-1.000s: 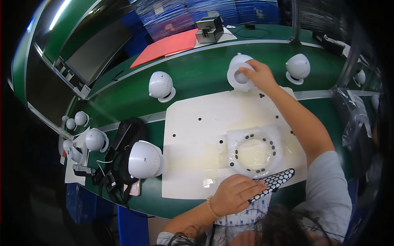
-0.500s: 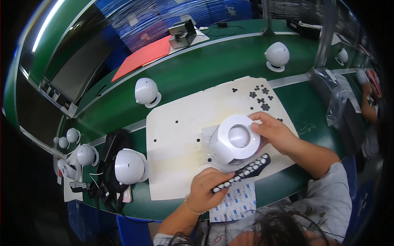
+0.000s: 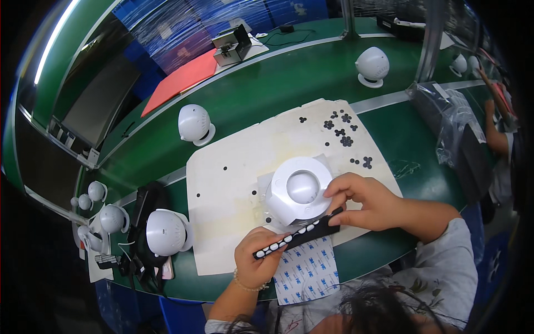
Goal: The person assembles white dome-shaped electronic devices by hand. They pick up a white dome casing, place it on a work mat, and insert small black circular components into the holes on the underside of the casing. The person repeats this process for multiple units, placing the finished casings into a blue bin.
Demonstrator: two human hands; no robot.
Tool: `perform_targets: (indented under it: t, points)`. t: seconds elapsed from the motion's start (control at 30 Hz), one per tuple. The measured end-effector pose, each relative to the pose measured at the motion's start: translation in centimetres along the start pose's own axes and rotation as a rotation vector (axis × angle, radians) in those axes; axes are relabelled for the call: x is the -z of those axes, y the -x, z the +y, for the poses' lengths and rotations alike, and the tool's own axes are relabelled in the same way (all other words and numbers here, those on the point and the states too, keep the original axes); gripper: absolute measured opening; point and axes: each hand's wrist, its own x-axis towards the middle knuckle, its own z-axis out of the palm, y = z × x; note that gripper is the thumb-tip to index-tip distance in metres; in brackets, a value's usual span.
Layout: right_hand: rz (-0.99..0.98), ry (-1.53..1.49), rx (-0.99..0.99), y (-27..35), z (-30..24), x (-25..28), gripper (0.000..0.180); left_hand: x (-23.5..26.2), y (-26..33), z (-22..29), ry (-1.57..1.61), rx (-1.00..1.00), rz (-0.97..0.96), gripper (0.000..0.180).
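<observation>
Left hand clamps the black strip; right hand pinches its 3 o'clock end beside the white dome. Judged step: peeling a pad. Next calls for precise placement.

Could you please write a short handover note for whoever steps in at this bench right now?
Left hand: grips the near end of the black pad strip.
Right hand: fingers at the strip's far end, touching the white dome unit.
Dome unit sits base-up on the white mat, centred before the person.
Done: several strip holes show white, apparently emptied.
Left: no black pad is visible on the unit's base. Loose black pads lie at the mat's far right corner.
</observation>
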Motion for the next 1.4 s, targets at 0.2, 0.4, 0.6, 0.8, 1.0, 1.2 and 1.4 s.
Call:
perform_targets:
  t: [0.2, 0.4, 0.6, 0.8, 1.0, 1.2, 1.4]
  points:
    - [-0.016, -0.009, -0.046, -0.2, -0.7, 1.1, 0.031, 0.0, 0.0, -0.1, -0.063, -0.067, -0.001, 0.026]
    - [-0.012, 0.573, 0.311, -0.3, -0.9, 1.4, 0.015, -0.3, 0.1, -0.1, 0.011, 0.015, 0.045, 0.02]
    - [0.134, 0.543, 0.593, -1.2, -0.7, 1.5, 0.021, -0.6, 0.4, 0.4, 0.147, 0.165, 0.122, 0.013]
    - [-0.043, 0.667, 0.527, -1.1, -1.1, 0.1, 0.031, -0.3, 0.6, 0.4, 0.088, 0.158, 0.064, 0.013]
    - [0.127, 0.301, 0.559, -1.2, -1.1, -1.2, 0.035, -0.7, 0.7, 0.5, 0.003, 0.044, 0.043, 0.015]
    - [-0.105, 0.429, 0.636, -1.8, -2.2, -2.9, 0.04, -0.8, 0.1, 1.1, -0.067, -0.032, -0.043, 0.02]
    - [0.064, 0.297, 0.799, -1.5, -0.4, -2.3, 0.039, -0.9, 0.2, 0.3, -0.295, -0.159, -0.009, 0.032]
